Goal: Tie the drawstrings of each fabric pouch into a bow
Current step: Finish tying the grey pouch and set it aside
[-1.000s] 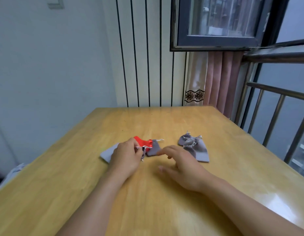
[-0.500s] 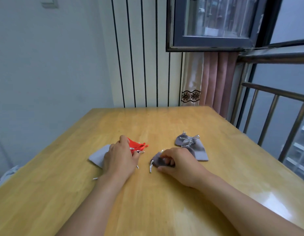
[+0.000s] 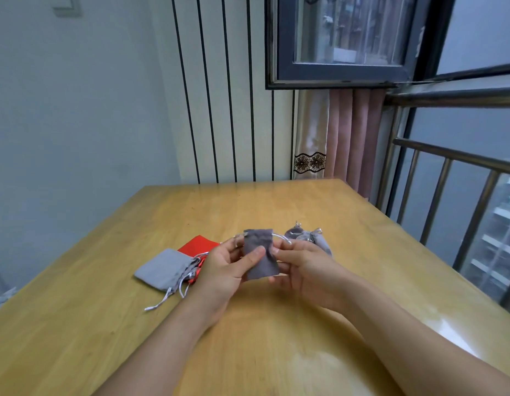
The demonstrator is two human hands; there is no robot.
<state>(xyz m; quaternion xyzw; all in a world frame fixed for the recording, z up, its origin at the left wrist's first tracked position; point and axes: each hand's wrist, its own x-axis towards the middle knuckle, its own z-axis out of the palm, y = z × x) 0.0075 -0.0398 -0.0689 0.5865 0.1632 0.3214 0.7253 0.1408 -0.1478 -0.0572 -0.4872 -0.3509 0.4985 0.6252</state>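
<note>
At the centre of the frame, raised above the wooden table (image 3: 348,247), a dark grey pouch (image 3: 259,254) is held upright between both hands, its mouth at the top. The left hand (image 3: 228,270) pinches the pouch with the thumb pressed on its front face, and the right hand (image 3: 302,270) has its fingers curled round the pouch's right edge. A thin silver drawstring (image 3: 281,238) loops out from the mouth toward the right hand; another short end shows on the left side of the mouth. No bow is formed on it, so this pouch looks to be at the very start of its tying.

Just right of centre, behind the right hand, a grey pouch (image 3: 311,238) lies on the table with its mouth gathered and its strings knotted, which I judge to be one finished bow. Left of centre lie a light grey pouch (image 3: 162,270) and a red pouch (image 3: 196,245), overlapping at their mouths, their strings trailing loose toward the lower left. By this reckoning one pouch is done, one is in hand, and two remain.
</note>
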